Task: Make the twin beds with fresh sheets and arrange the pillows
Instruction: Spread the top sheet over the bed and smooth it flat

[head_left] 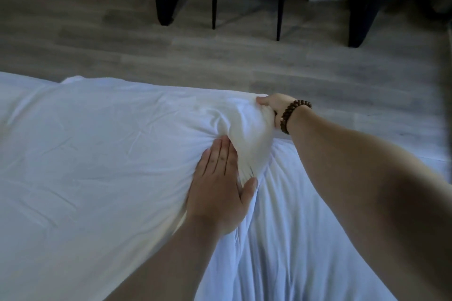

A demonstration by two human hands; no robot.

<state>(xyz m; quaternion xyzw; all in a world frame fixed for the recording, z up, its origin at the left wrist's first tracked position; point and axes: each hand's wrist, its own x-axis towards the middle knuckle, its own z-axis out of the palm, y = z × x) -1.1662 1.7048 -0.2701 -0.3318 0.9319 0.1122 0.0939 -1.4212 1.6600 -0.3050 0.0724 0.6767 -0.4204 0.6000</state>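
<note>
One white pillow [110,142] lies on the bed's sheet [305,215], and everything here is placed from it. Its long axis runs across the view, the plump body stretching away to the person's left and its bunched end [244,129] gathered between the two hands.

The left hand [220,186] sits at the near side of that end, fingers straight and together, pressed flat on the cloth, thumb spread against the gathers. The right hand [271,105], with one bead bracelet [292,115] at the wrist, reaches over to the far side, fingers curled into the fabric at the corner.

The left hand is the nearer, so it likely steadies the pillow while the right pulls the cover.

Beyond the pillow, four dark furniture legs [278,19] stand on the wooden floor [220,61].
</note>
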